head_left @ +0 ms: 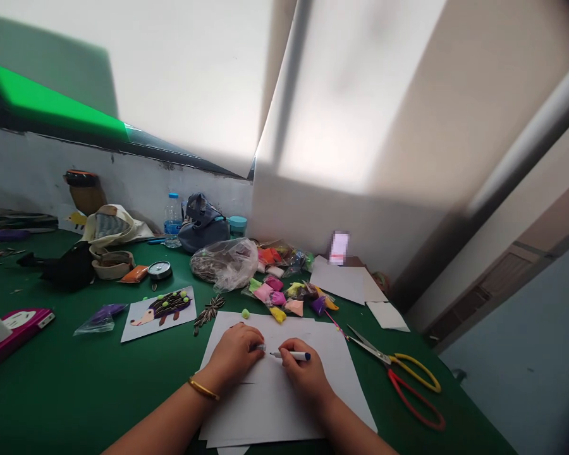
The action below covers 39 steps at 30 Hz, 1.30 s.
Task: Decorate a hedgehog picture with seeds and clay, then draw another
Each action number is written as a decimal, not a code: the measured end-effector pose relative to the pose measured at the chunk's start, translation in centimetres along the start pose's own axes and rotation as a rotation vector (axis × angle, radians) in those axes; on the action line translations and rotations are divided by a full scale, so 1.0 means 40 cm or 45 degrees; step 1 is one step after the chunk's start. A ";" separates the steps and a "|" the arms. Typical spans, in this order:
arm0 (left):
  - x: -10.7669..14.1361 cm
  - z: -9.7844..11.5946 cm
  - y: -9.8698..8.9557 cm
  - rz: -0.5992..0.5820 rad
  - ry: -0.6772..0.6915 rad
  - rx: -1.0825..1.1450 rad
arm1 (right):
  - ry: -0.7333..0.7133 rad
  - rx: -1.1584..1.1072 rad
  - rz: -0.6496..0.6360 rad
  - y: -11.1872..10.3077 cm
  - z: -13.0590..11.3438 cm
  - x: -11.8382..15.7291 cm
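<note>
My right hand point(306, 366) grips a white marker pen point(294, 356) with a dark blue end, its dark tip pointing left, just above the white paper sheets point(284, 411). My left hand point(234, 357), with a gold bangle point(203, 388) on the wrist, is closed over the sheets, and a small pale greyish piece point(262, 347) shows at its fingertips; its kind is unclear. A short dark line marks the paper beside the left wrist. At the top edge of the sheets lies a small green ball point(245, 313).
Large scissors point(389, 360) with yellow and red handles lie right of the paper. Beyond are colourful clay packets point(277, 297), sunflower seeds point(209, 313) and a plastic bag point(225, 262). A hedgehog picture card point(159, 313) lies left. A water bottle point(172, 221) stands by the wall.
</note>
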<state>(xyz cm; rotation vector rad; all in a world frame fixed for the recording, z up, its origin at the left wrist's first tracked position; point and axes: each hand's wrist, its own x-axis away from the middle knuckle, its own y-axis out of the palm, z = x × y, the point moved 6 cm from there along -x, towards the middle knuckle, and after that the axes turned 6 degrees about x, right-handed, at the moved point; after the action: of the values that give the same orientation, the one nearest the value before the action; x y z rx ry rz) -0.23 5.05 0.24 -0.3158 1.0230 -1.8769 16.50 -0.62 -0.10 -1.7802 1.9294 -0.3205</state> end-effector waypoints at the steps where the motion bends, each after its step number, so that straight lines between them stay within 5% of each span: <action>1: 0.004 0.000 0.000 0.002 0.008 0.006 | -0.002 0.004 -0.003 0.001 0.000 0.001; 39: 0.005 -0.004 0.011 0.039 0.033 0.006 | -0.053 0.090 -0.067 0.009 -0.014 0.025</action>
<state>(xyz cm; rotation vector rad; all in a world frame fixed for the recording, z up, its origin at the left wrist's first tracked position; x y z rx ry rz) -0.16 4.90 -0.24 -0.2725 1.0348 -1.8596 15.89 -1.63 0.02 -1.7801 1.8225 -0.3623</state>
